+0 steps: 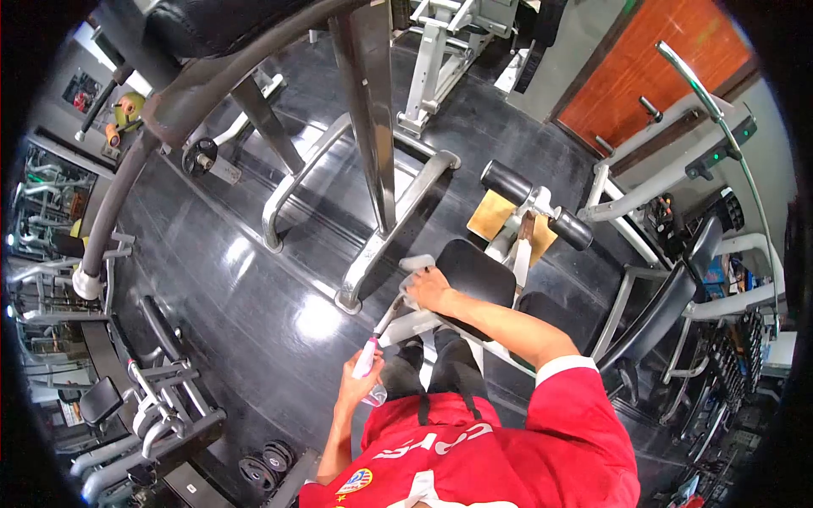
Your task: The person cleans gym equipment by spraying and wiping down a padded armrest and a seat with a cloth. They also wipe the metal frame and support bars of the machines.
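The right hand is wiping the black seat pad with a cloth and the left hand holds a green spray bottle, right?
Not quite. In the head view the bottle in the left hand is pink and white, not green. The right hand does press a cloth on the black seat pad.

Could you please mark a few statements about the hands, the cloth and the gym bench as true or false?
1. The right hand presses a grey cloth on the black bench seat. True.
2. The left hand is empty. False: it holds a spray bottle.
3. The shirt is blue. False: it is red.
4. Weight plates lie on the floor at lower left. True.
5. The floor is pale wood. False: it is dark and glossy.
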The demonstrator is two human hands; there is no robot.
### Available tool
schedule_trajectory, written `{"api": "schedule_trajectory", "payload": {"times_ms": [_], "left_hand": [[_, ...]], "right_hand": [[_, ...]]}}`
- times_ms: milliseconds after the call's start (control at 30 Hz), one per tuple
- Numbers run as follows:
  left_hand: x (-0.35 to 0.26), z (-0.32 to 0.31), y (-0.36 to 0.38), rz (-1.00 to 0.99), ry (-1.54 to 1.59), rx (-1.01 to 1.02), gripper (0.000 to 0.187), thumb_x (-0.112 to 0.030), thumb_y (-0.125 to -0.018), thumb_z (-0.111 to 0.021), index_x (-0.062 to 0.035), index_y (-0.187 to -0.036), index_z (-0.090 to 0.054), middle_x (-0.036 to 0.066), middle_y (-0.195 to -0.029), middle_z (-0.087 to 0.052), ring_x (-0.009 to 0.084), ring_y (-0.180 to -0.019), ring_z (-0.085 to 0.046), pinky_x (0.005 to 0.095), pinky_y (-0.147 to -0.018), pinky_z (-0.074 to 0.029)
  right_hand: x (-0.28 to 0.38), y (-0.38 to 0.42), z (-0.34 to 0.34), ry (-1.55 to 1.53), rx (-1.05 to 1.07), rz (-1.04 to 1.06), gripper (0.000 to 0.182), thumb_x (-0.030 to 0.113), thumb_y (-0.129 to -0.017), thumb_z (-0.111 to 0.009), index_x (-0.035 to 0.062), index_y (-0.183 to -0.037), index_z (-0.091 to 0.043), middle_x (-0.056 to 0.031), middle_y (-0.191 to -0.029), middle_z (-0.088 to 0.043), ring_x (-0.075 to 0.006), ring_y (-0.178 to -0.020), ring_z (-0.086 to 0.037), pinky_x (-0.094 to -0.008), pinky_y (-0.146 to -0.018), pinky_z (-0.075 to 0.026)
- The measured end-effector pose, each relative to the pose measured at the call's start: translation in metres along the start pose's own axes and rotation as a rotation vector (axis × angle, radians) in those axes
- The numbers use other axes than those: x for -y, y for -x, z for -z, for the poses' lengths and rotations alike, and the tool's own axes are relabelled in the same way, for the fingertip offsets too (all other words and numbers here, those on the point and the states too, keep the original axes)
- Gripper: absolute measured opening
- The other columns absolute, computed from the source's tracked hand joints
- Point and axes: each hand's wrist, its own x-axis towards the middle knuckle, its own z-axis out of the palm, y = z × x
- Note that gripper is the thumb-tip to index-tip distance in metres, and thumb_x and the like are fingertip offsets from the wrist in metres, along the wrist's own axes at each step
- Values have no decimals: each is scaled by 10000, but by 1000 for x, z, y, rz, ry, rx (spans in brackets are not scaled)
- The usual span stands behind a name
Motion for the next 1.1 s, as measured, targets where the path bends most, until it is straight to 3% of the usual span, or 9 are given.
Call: {"api": "schedule_trajectory", "payload": {"times_ms": [167, 333, 467, 667, 767, 900, 1000, 1067, 1100], "left_hand": [[0, -18, 0, 25, -47, -43, 202, -67, -809, -631, 4, -991, -581, 50, -727, -607, 112, -501, -584, 246, -442, -433], [1, -43, 4, 25, -89, -85, 197, -63, -803, -646, 14, -972, -579, 55, -740, -615, 113, -517, -591, 250, -454, -442], [-3, -64, 6, 28, -122, -111, 193, -113, -815, -635, -4, -970, -602, 49, -742, -618, 104, -558, -596, 257, -507, -476], [-9, -90, 1, 23, -117, -97, 187, -101, -825, -627, 10, -972, -597, 53, -751, -622, 106, -544, -590, 259, -501, -467], [-23, -98, -5, 25, -128, -70, 181, -90, -824, -626, 15, -967, -593, 56, -745, -620, 107, -529, -587, 252, -489, -459], [-29, -107, -15, -9, -59, -44, 170, -71, -819, -627, 20, -957, -589, 53, -729, -614, 104, -515, -583, 242, -473, -447], [-38, -112, -20, -27, -97, 23, 171, -67, -823, -625, 22, -965, -588, 45, -724, -610, 96, -518, -582, 238, -462, -441], [-35, -116, -25, -54, -60, 61, 171, -68, -825, -625, 16, -970, -590, 40, -726, -610, 91, -516, -580, 234, -459, -438], [-35, -119, -29, -72, -17, 78, 171, -70, -828, -624, 10, -975, -592, 35, -727, -609, 85, -515, -578, 231, -456, -435]], "right_hand": [[-81, -36, 3, -217, 222, -438, 294, 251, -856, -490, 111, -1054, -655, -129, -1183, -586, -284, -1086, -568, -449, -852, -444], [-155, -45, -24, -443, 297, -375, 339, 272, -824, -515, 118, -1107, -622, -92, -1142, -619, -240, -1067, -583, -440, -849, -455], [-231, -62, -164, -784, 153, -186, 493, 269, -808, -557, 107, -1269, -490, -127, -1200, -576, -295, -1094, -552, -383, -892, -440], [-206, 65, -54, -1432, 249, -579, 362, 192, -827, -463, 131, -1172, -554, -23, -1041, -609, -153, -928, -562, -326, -801, -434], [-216, 86, -186, -1779, 135, -545, 319, 159, -921, -453, 112, -1235, -482, -6, -1046, -556, -126, -940, -496, -304, -827, -417], [-188, 142, -139, -1711, -89, -753, 324, 115, -902, -459, 88, -1223, -486, -15, -1003, -569, -140, -931, -499, -306, -823, -407], [-182, 168, -185, -1479, 197, -1005, 530, 202, -816, -523, 47, -1310, -413, -162, -1165, -575, -270, -1074, -551, -356, -915, -416], [-171, 178, -250, -1352, -291, -737, 560, 217, -794, -535, 14, -1300, -406, -216, -1178, -565, -340, -1121, -524, -383, -940, -401], [-148, 190, -179, -1184, -245, -979, 571, 250, -806, -545, 7, -1301, -398, -256, -1173, -551, -367, -1129, -512, -390, -943, -404]]}}
